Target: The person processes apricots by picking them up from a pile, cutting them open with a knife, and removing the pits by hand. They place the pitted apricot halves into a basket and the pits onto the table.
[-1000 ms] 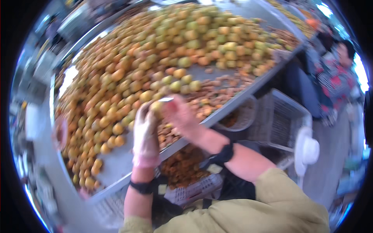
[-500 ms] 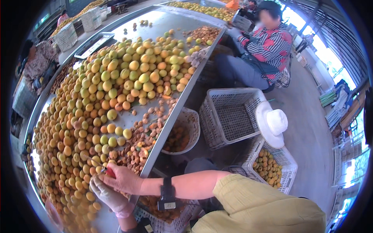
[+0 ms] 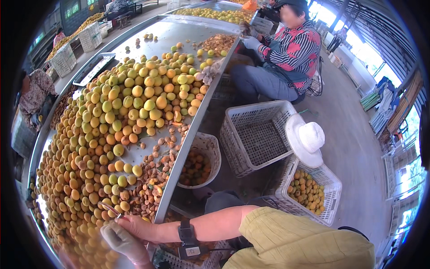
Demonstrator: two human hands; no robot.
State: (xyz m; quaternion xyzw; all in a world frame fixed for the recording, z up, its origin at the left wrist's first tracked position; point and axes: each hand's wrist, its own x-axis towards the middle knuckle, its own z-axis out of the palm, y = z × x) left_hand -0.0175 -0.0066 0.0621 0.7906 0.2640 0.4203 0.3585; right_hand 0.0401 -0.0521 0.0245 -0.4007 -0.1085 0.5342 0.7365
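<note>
My right hand (image 3: 139, 227), bare with a black band on its wrist, is closed around a curved metal tool (image 3: 109, 208); its handle is mostly hidden in my fingers. Right beside it, my left hand (image 3: 118, 240) wears a pale glove with the fingers curled in. Whatever the left fingers may hold is hidden. Both hands are over the near edge of a metal table (image 3: 190, 136). A large heap of yellow-orange and greenish apricots (image 3: 130, 101) covers much of it. Next to my right hand lie brown apricot stones (image 3: 150, 181) with some torn flesh.
Right of the table stand a white bucket (image 3: 218, 157) with fruit, a grey plastic crate (image 3: 228, 152), and a white crate (image 3: 333, 193) of apricots under a white hat (image 3: 309, 136). A co-worker (image 3: 291, 58) sits at the far right; another person (image 3: 38, 92) is at the left.
The view has shifted, so the table and crates sit further left. My hands are lower in the picture, still together. The far co-worker's hands have come up close together.
</note>
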